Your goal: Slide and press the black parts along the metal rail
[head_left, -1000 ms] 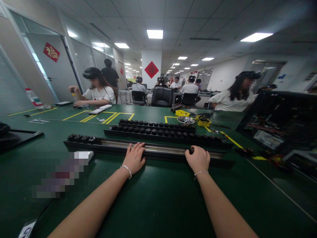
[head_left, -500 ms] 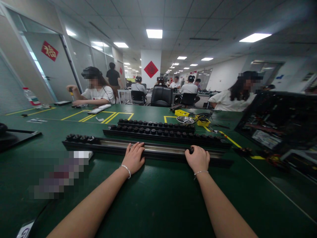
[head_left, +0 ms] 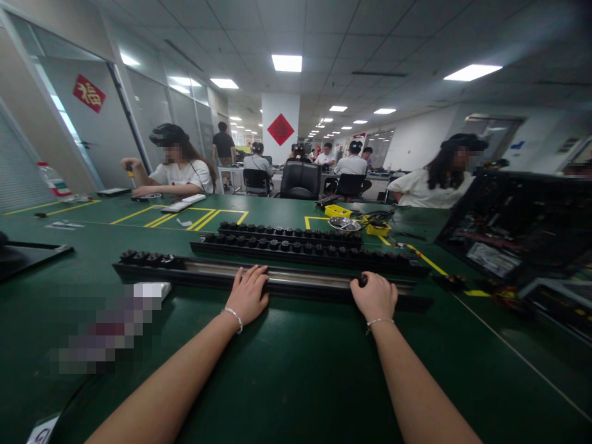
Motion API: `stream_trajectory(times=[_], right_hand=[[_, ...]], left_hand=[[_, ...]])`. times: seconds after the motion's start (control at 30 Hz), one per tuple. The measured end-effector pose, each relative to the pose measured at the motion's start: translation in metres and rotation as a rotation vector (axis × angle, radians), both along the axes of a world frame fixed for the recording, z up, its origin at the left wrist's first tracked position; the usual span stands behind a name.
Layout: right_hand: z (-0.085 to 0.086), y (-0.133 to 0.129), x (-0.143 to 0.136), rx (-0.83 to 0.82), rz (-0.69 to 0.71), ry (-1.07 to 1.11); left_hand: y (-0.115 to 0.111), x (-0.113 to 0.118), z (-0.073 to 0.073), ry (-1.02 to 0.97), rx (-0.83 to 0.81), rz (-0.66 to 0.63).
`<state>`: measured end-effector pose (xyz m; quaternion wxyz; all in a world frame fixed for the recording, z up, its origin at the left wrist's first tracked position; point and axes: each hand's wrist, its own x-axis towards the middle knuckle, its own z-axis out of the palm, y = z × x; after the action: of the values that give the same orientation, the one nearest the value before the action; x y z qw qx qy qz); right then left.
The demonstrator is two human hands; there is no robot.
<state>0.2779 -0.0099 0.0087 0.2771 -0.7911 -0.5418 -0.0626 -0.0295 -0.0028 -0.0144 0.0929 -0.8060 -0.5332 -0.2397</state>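
A long black rail (head_left: pixel 300 282) with a silvery channel lies across the green table (head_left: pixel 296 370) in front of me. My left hand (head_left: pixel 248 295) rests flat on the rail's near edge, fingers together. My right hand (head_left: pixel 374 296) is curled around a small black knob (head_left: pixel 362 280) sitting in the channel. Several more black knobs (head_left: pixel 145 257) sit at the rail's left end. Two more rails (head_left: pixel 287 243) full of black knobs lie just behind.
An open computer case (head_left: pixel 518 228) stands at the right. Yellow trays (head_left: pixel 337 211) and a metal bowl (head_left: pixel 343 223) sit behind the rails. A black stand (head_left: pixel 28 254) is at the left. Other people sit at the table's far side and beyond.
My right hand with the knob has shifted slightly to the right along the rail. My view has drifted a little; a person in the background has walked right.
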Motion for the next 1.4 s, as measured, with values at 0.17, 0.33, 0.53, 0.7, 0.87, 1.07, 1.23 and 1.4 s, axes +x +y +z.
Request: stream_trajectory(times=[0.17, 0.33, 0.53, 0.7, 0.87, 1.07, 1.23, 1.4], right_hand=[[-0.001, 0.000, 0.007, 0.009, -0.028, -0.003], [0.001, -0.002, 0.010, 0.006, -0.043, -0.003], [0.001, -0.002, 0.009, 0.011, -0.048, 0.003], [0.000, -0.001, 0.013, 0.014, -0.066, -0.002], [-0.001, 0.000, 0.016, 0.005, -0.057, 0.000], [-0.001, -0.001, 0.018, 0.011, -0.063, -0.002], [-0.001, -0.002, 0.023, 0.001, -0.073, 0.006], [-0.001, -0.003, 0.026, -0.004, -0.081, 0.008]], left_hand=[[0.001, 0.000, -0.001, -0.006, 0.003, 0.000], [0.001, -0.001, -0.001, -0.005, -0.003, 0.001], [0.000, 0.000, 0.000, -0.004, 0.002, 0.000], [0.000, 0.000, 0.001, -0.002, -0.008, 0.000], [0.001, -0.001, -0.001, 0.004, -0.004, -0.003], [0.001, -0.001, -0.002, 0.002, 0.002, -0.002], [0.001, -0.001, -0.001, 0.008, 0.003, -0.003], [0.001, -0.001, 0.001, 0.013, -0.016, 0.002]])
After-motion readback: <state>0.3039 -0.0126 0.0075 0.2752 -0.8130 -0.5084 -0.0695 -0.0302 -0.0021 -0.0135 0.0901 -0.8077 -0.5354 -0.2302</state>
